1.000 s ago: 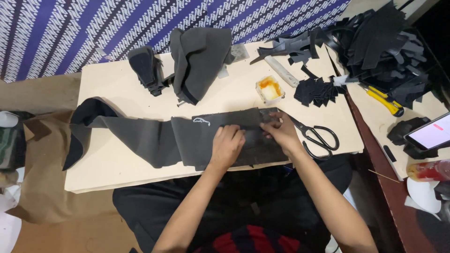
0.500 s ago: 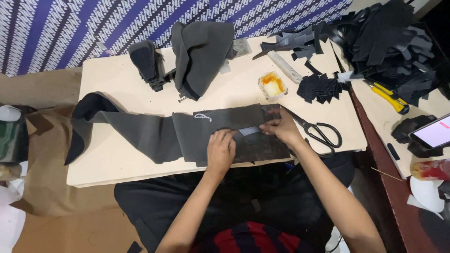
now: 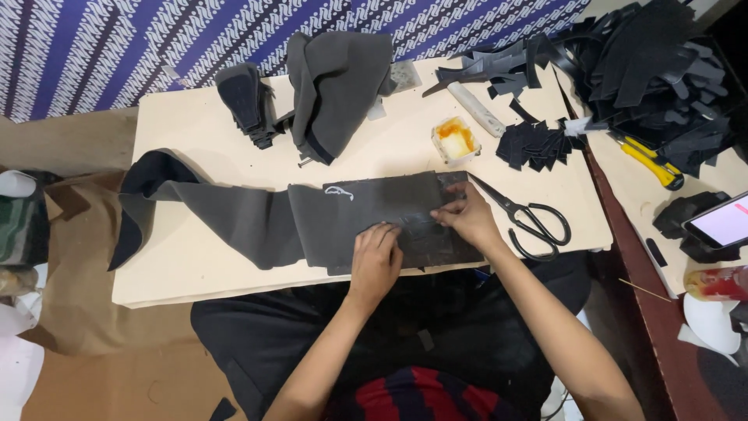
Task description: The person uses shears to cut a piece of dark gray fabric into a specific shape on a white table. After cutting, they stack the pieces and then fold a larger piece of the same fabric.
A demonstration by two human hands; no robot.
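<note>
Pressing flat, both hands sit in the middle of the frame on a long dark grey strip of fabric. The left hand lies with fingers together, pinning it down; the right hand spreads its fingertips on a small dark piece, likely steadying it. Black scissors wait just right, a glue pot above.

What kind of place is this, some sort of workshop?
Most likely a small craft workshop for cutting dark sheet material: both hands press a long dark grey strip on a wooden board, with black scissors and heaps of black cut pieces nearby.
</note>
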